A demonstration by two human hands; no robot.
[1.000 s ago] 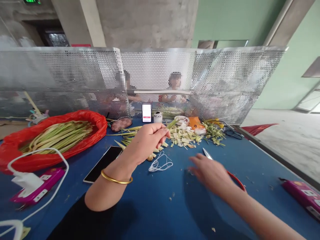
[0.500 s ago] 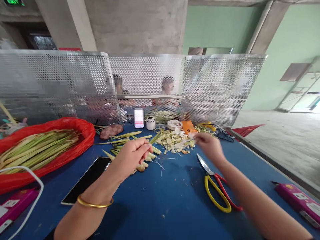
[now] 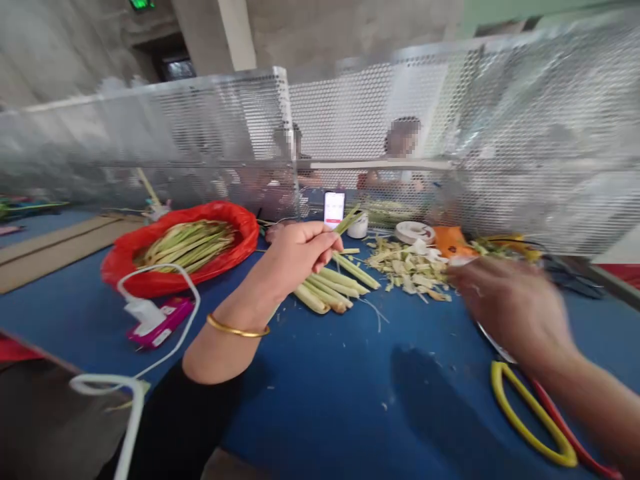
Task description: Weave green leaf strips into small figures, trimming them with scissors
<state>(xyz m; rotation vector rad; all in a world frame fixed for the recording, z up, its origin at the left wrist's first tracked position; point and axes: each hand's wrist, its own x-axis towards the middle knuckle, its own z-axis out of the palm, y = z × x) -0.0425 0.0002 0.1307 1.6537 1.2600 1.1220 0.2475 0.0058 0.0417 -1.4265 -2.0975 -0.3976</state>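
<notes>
My left hand (image 3: 303,260) pinches a thin green plant stalk (image 3: 349,219) between thumb and fingers, its tip sticking out to the upper right. Below that hand lies a bunch of thick pale-green stalks (image 3: 333,288) on the blue table. My right hand (image 3: 510,307) is smeared by motion, so its fingers cannot be made out. It hovers just right of a pile of pale trimmings (image 3: 413,267). Scissors with yellow and red handles (image 3: 533,413) lie under my right wrist, their blades partly hidden.
A red plastic bag (image 3: 120,267) of long stalks stands left. Before it are a purple power bank (image 3: 163,323) and a white cable. At the back are a lit phone (image 3: 334,208), a white tape roll (image 3: 415,232), an orange packet (image 3: 453,241) and a perforated metal screen (image 3: 345,113), with people behind.
The view has turned left, shifting the table's things rightward. My left hand keeps its pinch on the stalk. My right hand is now blurred and still beside the trimmings.
</notes>
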